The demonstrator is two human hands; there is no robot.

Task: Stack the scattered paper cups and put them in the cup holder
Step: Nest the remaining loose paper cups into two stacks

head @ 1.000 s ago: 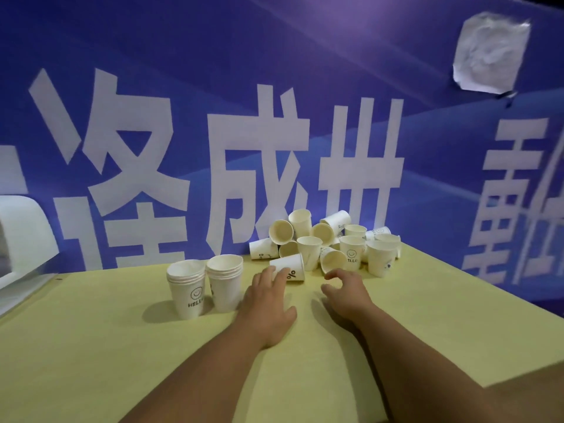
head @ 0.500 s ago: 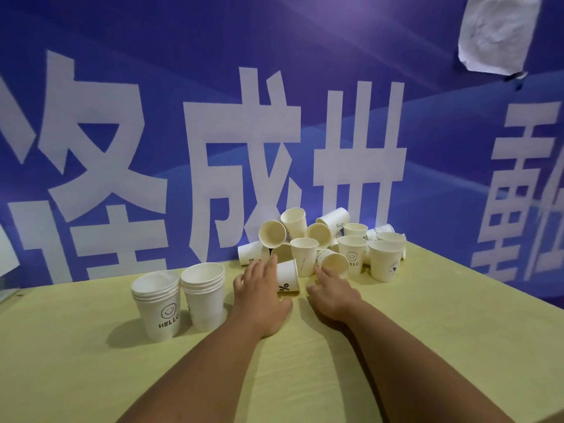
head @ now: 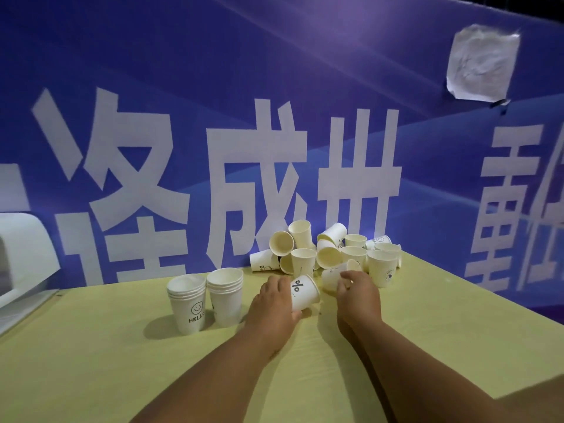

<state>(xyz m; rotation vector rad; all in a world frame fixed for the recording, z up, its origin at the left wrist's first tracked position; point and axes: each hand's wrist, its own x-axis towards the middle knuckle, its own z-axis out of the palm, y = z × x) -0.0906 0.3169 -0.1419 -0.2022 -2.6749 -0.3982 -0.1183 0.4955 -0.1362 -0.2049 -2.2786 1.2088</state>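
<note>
I see a blue banner with big white characters filling the back of my view, and the yellow-green worktop runs up to it. A white moulded thing sits at the far left edge; I cannot make out what it is. A crumpled sheet of paper is stuck high on the banner, to the right.

At the back of the worktop, against the banner, lies a pile of paper cups. Some are upright, some are on their sides, and some lean on each other. Left of the pile and apart from it, two stacks stand just beside one another. The left stack shows a smiley and the word HELLO, and the right stack shows a plain side.

Both hands are at the near edge of the pile. The left hand grips a tilted cup with a dark mark, its mouth pointing up and to the right. The right hand has its fingers curled on a cup lying on its side and seems to be holding it, though the fingers hide most of the contact.
</note>
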